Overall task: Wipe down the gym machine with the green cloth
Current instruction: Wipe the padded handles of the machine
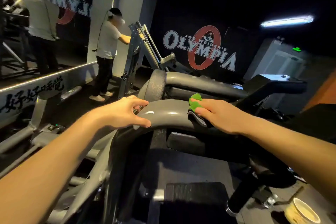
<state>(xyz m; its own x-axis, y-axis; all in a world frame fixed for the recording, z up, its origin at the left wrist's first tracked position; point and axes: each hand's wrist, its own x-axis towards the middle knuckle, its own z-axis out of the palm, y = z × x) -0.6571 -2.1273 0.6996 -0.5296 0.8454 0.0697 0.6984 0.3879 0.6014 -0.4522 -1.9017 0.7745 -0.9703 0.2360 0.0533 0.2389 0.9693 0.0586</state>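
Observation:
A grey gym machine fills the middle of the view, with a thick curved tube [164, 112] arching across in front of me. My left hand [123, 112] grips the left end of that curve, fingers over the top and thumb underneath. My right hand [217, 114] lies flat on the tube further right and presses the green cloth [195, 102] against the metal; the cloth bunches out beyond my fingertips, and a dark part of it hangs under my palm. A round black pad [156, 85] sits just behind the tube.
Another person [107, 51] stands at a slanted machine [138, 47] to the back left, beside a mirror wall. A black footplate [196, 193] lies below me. A paper cup [301, 212] stands on the floor at the bottom right. Dark wall with a logo behind.

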